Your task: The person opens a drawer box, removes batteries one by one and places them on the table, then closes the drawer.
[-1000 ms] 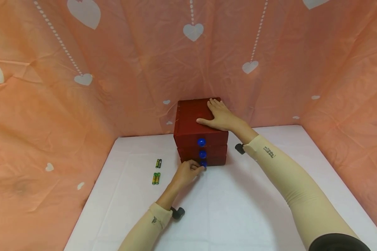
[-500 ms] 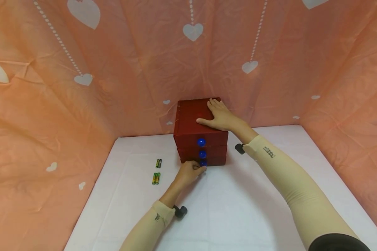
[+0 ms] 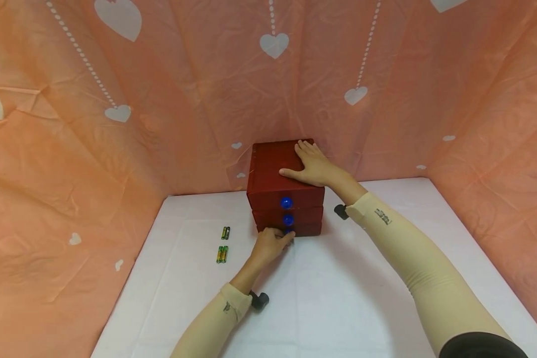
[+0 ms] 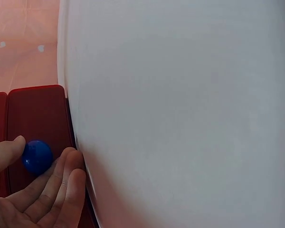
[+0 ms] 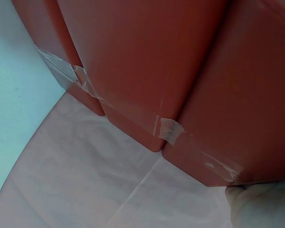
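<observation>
A dark red box of three stacked drawers (image 3: 275, 164) stands at the back of the table, each drawer with a round blue knob on its front. My left hand (image 3: 268, 246) is at the lowest drawer and pinches its blue knob (image 4: 37, 157) between thumb and fingers; in the head view that knob is mostly hidden. All the drawers look closed. On top of the box, toward its right side, my right hand (image 3: 315, 166) rests flat with fingers spread. Its wrist view shows the box's side with strips of clear tape (image 5: 171, 130) and part of the hand.
Left of the box, two thin batteries (image 3: 225, 233) lie side by side, with two thicker green-and-gold batteries (image 3: 222, 254) nearer to me. A white cloth covers the table (image 3: 340, 298). An orange curtain with white hearts (image 3: 206, 99) hangs behind and on both sides.
My left hand has shifted slightly right, and its thumb has come up against the bottom knob, covering more of it. The right hand and the box stay where they were.
</observation>
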Available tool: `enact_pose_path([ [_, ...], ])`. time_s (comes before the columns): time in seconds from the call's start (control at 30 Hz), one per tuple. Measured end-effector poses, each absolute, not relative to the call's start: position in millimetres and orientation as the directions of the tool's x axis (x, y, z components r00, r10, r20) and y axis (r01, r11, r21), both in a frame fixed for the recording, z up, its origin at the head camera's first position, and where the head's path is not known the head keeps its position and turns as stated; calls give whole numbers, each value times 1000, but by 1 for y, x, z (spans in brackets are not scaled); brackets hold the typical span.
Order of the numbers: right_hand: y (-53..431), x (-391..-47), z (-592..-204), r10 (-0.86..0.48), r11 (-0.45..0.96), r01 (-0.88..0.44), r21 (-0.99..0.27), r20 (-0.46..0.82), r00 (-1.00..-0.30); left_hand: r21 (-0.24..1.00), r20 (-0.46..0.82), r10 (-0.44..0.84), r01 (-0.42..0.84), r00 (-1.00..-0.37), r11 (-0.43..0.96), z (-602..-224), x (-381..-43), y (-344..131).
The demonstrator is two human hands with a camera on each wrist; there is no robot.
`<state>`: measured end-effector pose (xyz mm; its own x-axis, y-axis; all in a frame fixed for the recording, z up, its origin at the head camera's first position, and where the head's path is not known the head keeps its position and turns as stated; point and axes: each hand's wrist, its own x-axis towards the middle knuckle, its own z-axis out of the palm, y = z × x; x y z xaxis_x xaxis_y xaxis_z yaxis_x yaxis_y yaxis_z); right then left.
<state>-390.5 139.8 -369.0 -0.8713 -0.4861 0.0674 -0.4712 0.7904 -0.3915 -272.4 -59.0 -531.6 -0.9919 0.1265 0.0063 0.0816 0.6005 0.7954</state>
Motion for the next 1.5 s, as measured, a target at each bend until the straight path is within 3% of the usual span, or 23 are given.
enact_pose_path([
  [1.5, 140, -389, -368, -490, 794, -475, -379, 64, -869, 854, -41, 87, 10, -995, 520, -533, -270, -56],
])
